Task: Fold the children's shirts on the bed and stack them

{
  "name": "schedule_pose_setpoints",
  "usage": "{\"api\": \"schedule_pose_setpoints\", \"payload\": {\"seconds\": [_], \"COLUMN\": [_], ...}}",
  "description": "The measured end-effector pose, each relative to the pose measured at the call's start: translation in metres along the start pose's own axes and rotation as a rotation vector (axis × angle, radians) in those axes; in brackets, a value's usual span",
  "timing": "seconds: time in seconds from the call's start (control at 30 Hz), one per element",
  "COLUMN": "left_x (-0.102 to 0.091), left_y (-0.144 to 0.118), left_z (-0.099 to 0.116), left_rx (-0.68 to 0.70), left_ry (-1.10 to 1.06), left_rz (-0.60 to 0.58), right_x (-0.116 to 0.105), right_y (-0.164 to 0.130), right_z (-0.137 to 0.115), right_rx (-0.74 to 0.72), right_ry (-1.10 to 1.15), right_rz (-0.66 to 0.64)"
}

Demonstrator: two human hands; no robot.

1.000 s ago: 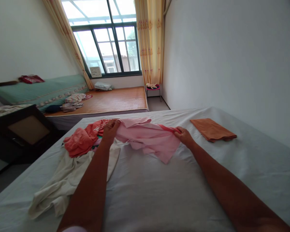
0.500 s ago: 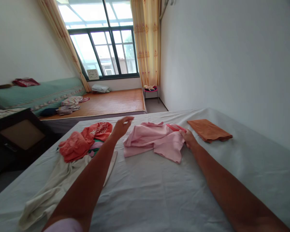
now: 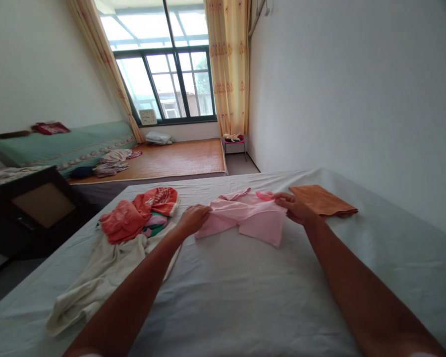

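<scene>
A pink shirt [image 3: 245,213] lies partly spread across the middle of the bed, its far edge bunched and a brighter pink patch showing near its right side. My left hand [image 3: 194,218] has its fingers closed on the shirt's left edge. At the opposite side, my right hand [image 3: 293,206] pinches the shirt's upper right part. Just beyond my right hand rests a folded brown cloth [image 3: 321,199]. To the left of my left hand is a heap of coral-red clothing [image 3: 124,218], with an off-white garment [image 3: 96,282] stretched out below it.
A pale sheet [image 3: 245,297] covers the bed in front of me. Behind it stands another bed with a brown mat [image 3: 186,156] and several cloths. A dark cabinet [image 3: 26,213] is at the left, a white wall [image 3: 349,99] at the right, and a small stool [image 3: 235,141] under the curtain.
My left hand has come down and to the right onto the shirt's left edge and closed there. My right hand has lifted its side slightly, and the shirt looks more drawn out.
</scene>
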State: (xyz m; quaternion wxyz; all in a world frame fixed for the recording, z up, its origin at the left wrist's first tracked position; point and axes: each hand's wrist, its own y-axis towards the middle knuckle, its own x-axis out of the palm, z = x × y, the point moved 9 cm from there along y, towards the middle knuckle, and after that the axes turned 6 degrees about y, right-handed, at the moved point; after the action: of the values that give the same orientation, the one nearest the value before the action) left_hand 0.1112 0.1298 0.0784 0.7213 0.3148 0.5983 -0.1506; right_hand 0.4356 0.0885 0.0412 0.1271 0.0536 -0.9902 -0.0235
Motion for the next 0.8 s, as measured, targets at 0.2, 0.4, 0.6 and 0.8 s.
{"api": "schedule_pose_setpoints", "payload": {"seconds": [0.2, 0.4, 0.6, 0.8], "left_x": [-0.134, -0.137, -0.184, -0.248], "left_y": [-0.011, 0.031, 0.077, 0.034], "left_z": [-0.033, -0.061, -0.072, -0.051], "left_rx": [-0.133, -0.202, -0.078, -0.022], "left_ry": [-0.545, -0.468, -0.258, -0.275], "left_rz": [0.434, 0.4, 0.673, 0.862], "right_x": [-0.004, 0.021, 0.024, 0.035], "right_y": [-0.034, 0.029, 0.069, 0.025], "right_z": [-0.122, -0.114, -0.171, -0.213], "right_rx": [-0.45, -0.228, -0.468, -0.63], "right_ry": [0.165, 0.061, 0.105, 0.06], "right_rz": [0.159, 0.179, 0.281, 0.17]}}
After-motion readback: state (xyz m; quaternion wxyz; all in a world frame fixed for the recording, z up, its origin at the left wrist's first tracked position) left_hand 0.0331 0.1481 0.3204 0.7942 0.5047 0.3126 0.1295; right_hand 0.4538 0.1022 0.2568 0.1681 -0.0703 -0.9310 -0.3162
